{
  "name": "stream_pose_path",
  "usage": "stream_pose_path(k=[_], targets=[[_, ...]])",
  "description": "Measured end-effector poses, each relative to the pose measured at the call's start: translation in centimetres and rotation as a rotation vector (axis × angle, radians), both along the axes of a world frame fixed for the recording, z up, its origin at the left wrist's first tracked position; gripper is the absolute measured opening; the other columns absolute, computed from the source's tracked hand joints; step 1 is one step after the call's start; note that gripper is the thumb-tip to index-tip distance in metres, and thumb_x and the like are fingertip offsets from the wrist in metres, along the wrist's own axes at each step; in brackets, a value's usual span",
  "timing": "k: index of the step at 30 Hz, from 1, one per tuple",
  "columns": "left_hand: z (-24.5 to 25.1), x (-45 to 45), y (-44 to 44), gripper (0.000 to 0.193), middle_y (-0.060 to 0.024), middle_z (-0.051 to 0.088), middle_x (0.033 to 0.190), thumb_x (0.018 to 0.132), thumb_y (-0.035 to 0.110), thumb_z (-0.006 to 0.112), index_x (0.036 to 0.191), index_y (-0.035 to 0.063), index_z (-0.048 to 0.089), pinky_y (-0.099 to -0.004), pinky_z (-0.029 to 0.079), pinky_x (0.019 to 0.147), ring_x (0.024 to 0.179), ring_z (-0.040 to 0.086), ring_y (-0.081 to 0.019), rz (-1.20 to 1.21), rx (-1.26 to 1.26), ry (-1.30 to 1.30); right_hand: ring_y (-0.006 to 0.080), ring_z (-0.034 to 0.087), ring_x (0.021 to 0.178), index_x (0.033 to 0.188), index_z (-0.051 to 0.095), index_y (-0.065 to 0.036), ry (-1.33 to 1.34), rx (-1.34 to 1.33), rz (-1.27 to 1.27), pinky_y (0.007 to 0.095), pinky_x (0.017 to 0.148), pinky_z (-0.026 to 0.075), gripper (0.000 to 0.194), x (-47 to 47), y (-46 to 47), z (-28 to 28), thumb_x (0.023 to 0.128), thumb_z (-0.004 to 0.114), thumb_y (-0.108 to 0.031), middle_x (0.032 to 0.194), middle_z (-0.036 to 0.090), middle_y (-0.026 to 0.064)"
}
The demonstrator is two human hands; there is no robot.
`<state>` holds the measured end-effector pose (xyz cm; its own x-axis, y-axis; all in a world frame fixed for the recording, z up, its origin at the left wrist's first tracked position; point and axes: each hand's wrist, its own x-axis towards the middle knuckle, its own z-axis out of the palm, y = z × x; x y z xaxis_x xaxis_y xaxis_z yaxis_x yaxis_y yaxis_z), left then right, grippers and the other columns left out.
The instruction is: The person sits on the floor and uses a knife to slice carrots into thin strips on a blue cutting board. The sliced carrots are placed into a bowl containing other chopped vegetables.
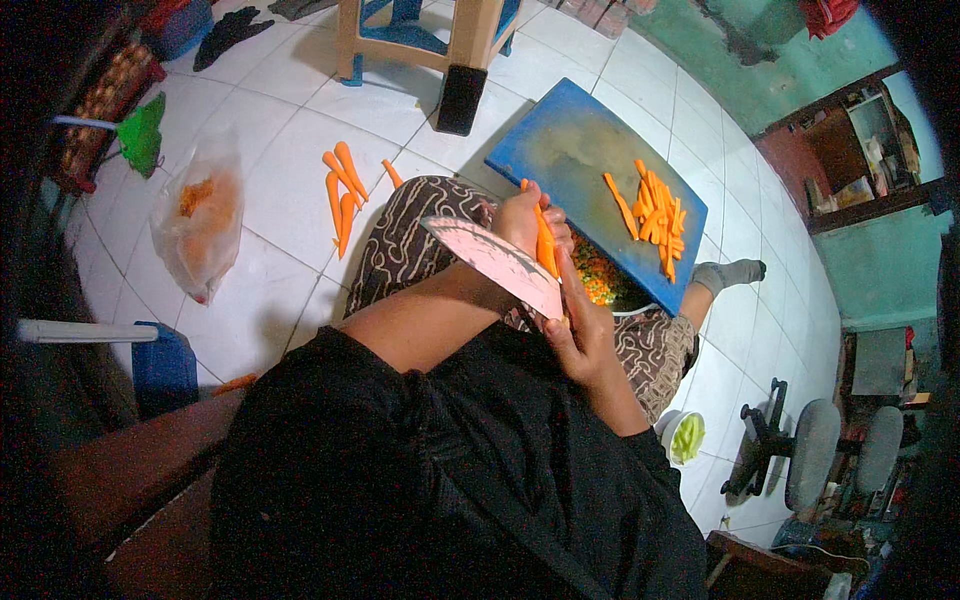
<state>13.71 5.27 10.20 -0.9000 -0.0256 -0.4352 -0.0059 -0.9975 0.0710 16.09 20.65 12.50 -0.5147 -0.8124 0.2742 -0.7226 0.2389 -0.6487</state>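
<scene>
My left hand is closed around a peeled carrot, which stands up between its fingers. My right hand grips the handle end of a knife with a wide pinkish blade; its fingers lie against the carrot's lower end. The blade crosses in front of my left wrist. Beyond the hands, a blue cutting board lies tilted, with a heap of cut carrot sticks on it. Partly hidden under the board is a bowl of finely diced orange and green vegetables.
Several whole carrots lie on the white tiled floor, left of my knee. Further left is a clear plastic bag with orange contents. A plastic stool stands ahead. A white bowl of pale green pieces sits at right, near an office chair.
</scene>
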Motion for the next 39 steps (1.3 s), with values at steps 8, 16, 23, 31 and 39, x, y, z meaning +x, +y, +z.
stream_pose_path(k=[8,16,23,31,39], targets=[[0.1,0.2,-0.6,0.026,0.0011,0.035,0.055,0.091,0.042,0.040,0.081,0.0179,0.040,-0.0294,0.031,0.042,0.044,0.035,-0.0130,-0.047,0.010,0.085,0.0289,0.062,0.088,0.135,0.025,0.001,-0.072,-0.067,0.062,0.0299,0.074,0.047,0.065,0.2,-0.7,0.7,0.086,0.045,-0.036,0.118,0.051,0.0235],[1.4,0.8,-0.9,0.026,0.0015,0.034,0.054,0.091,0.042,0.041,0.080,0.0179,0.038,-0.0299,0.031,0.040,0.042,0.034,-0.0132,-0.067,-0.088,0.038,0.0238,0.052,0.109,0.138,0.017,0.001,-0.495,0.047,0.111,0.0290,0.092,0.036,0.069,0.1,-0.7,2.4,0.086,0.045,-0.036,0.133,0.037,0.0215],[1.3,1.3,-0.5,0.026,0.0013,0.034,0.053,0.090,0.042,0.043,0.080,0.0180,0.038,-0.0292,0.032,0.040,0.040,0.034,-0.0132,-0.111,0.004,0.060,0.0234,0.053,0.106,0.138,0.016,0.000,-0.413,0.023,0.099,0.0286,0.089,0.039,0.069,0.4,-0.9,1.8,0.086,0.044,-0.036,0.136,0.033,0.0209],[2.2,1.9,0.0,0.024,0.0009,0.037,0.055,0.090,0.041,0.044,0.085,0.0178,0.040,-0.0280,0.033,0.040,0.041,0.036,-0.0129,0.016,0.050,0.088,0.0216,0.059,0.096,0.138,0.022,-0.002,-0.354,-0.029,0.067,0.0283,0.082,0.043,0.065,0.1,-1.5,1.7,0.086,0.046,-0.033,0.130,0.042,0.0195],[0.9,-0.2,-1.6,0.022,-0.0004,0.037,0.060,0.091,0.036,0.043,0.096,0.0147,0.040,-0.0285,0.034,0.041,0.046,0.036,-0.0134,0.075,-0.238,0.043,0.0264,0.051,0.112,0.136,0.027,-0.002,-0.184,-0.008,0.041,0.0290,0.090,0.039,0.060,0.4,-1.1,1.7,0.087,0.048,-0.030,0.129,0.042,0.0207]])
